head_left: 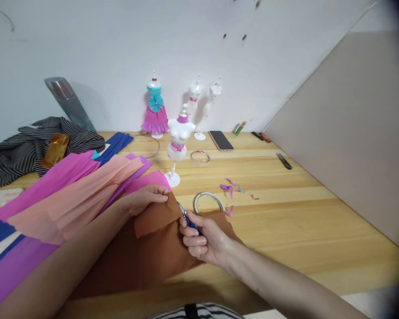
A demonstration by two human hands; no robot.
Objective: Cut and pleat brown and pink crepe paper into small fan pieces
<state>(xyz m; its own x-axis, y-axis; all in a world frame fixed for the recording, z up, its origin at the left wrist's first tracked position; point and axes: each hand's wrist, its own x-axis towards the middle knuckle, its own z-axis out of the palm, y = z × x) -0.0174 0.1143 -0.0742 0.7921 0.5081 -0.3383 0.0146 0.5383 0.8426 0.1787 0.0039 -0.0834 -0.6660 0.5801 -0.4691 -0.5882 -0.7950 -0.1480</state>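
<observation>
A brown sheet of crepe paper (129, 261) lies across the table's near side, with a strip of it folded up. My left hand (149, 198) pinches the far edge of that strip between thumb and fingers. In my right hand (206, 241) is a small pair of blue-handled scissors (190, 223), its blades pointing away at the strip's right edge. Whether the blades are apart is hard to make out. Just beyond my hands stands a white dress-form mannequin (181, 133) with a purple neck band and a pink waist band. A roll of tape (209, 195) lies right of the strip.
Pink, peach, purple and blue crepe papers (76, 190) pile up at left, beside striped cloth (6, 155). A dressed mannequin (155, 106) and two white ones stand by the wall. A phone (221, 140), paper scraps (231, 188) and a dark cutter (284, 161) lie rightward.
</observation>
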